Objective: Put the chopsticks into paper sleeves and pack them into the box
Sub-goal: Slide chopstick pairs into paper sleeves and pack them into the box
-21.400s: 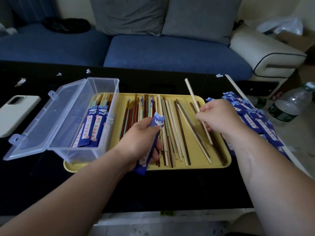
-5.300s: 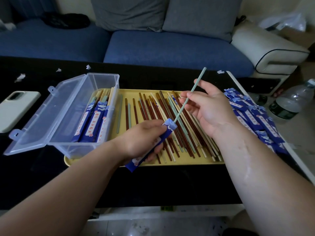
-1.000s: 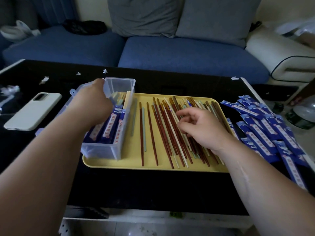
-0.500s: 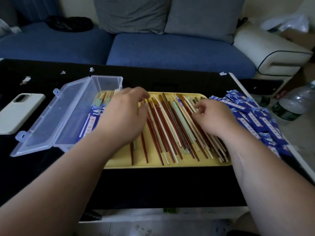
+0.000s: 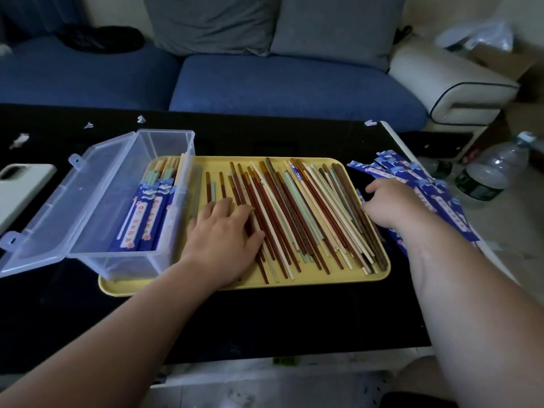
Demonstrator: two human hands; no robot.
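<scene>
Left hand [image 5: 223, 228] lies flat, fingers extended, on loose chopsticks [image 5: 294, 213]; the box [image 5: 112, 260] stands just to its left. Right hand [image 5: 391, 201] meets the paper sleeves [image 5: 418, 178], its grasp hidden. Judged step: selection; next, pinch one stick and one sleeve.

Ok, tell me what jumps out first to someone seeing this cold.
A yellow tray mid-table is heaped with red, cream and pale green chopsticks, the left hand flat on them. At its left end a clear box holds sleeved pairs; off its right edge the right hand meets a pile of blue paper sleeves.
</scene>
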